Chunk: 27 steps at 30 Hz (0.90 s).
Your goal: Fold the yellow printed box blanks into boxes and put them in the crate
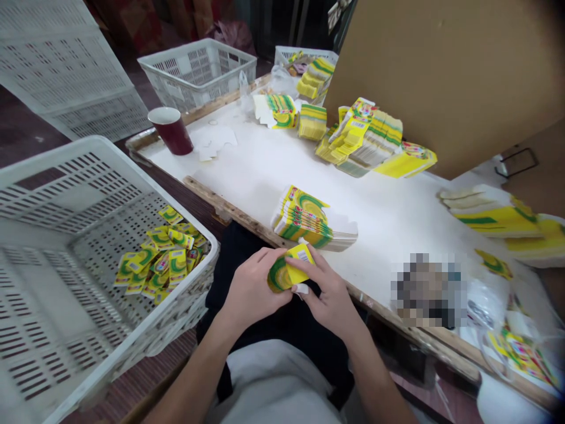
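Between my two hands, just over the table's front edge, is a small yellow and green carton (282, 274) with a barcode panel and white end flaps sticking out. My left hand (256, 287) wraps round its left side. The fingers of my right hand (324, 288) press on its right end, by the flaps. Right behind my hands, a stack of flat printed cartons (306, 218) lies at the edge of the white table (247, 171). To my left, a white plastic crate (101, 247) holds a heap of small yellow cartons (165, 253).
A maroon cup (171, 131) stands at the table's left end near paper scraps (216, 141). More carton stacks (366, 135) lie at the back, before a large cardboard sheet (441, 76). Another white crate (198, 70) stands behind. Flat yellow cartons (494, 215) and a blurred-out patch (428, 291) are at right.
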Each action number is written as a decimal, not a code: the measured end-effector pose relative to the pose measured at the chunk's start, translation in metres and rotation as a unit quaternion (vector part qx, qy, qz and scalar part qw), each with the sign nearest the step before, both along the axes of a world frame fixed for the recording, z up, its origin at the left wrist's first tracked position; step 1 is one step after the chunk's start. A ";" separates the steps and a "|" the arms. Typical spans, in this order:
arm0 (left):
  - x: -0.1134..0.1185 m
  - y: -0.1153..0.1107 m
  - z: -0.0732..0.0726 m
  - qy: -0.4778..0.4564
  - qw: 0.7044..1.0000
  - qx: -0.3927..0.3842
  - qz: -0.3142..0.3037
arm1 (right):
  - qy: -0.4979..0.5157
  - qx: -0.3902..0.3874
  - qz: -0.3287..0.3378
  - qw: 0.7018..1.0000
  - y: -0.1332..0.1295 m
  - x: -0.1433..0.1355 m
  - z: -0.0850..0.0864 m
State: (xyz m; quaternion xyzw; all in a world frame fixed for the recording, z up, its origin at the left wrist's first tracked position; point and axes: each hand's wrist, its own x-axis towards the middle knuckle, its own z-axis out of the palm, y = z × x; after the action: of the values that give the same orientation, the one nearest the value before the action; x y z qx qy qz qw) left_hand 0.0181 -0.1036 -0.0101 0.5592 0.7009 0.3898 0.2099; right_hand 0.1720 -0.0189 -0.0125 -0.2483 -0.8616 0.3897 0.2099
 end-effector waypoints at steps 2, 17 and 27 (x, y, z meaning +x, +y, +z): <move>0.000 0.000 0.000 0.001 1.000 0.001 0.005 | -0.004 0.001 0.001 1.000 0.001 0.000 0.000; -0.002 -0.004 0.000 -0.013 0.999 0.005 -0.048 | 0.003 -0.004 0.039 0.999 0.010 0.011 0.010; 0.000 -0.003 -0.001 0.023 0.999 0.015 -0.025 | 0.016 -0.042 0.010 0.999 0.003 0.008 0.001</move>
State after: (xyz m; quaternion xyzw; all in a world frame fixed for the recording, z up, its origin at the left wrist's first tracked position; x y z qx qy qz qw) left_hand 0.0183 -0.1064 -0.0113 0.5888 0.6852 0.3817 0.1952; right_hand 0.1796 -0.0163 -0.0120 -0.2420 -0.8432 0.4319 0.2093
